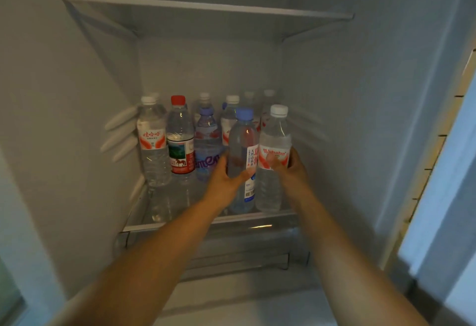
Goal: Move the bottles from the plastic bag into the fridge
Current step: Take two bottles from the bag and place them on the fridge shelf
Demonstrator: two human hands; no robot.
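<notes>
Bottles (242, 150), clear ribbed plastic, gripped by hands (226, 179), glass shelf (206, 221).

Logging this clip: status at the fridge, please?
Left hand grips blue-capped bottle; right hand grips white-capped bottle. Both upright at shelf front. Bottle rows behind; nothing blocking.

1. a home kitchen, by the look of it: the view is into an open household fridge (322, 93) with plain white inner walls.
2. a glass shelf (206, 6) spans the top; a lower glass shelf (144, 226) carries shop-bought water bottles (180, 135) along its back edge.
3. a clear drawer (244, 243) sits under that shelf.
4. the door seal (432, 171) runs down the right side.
</notes>
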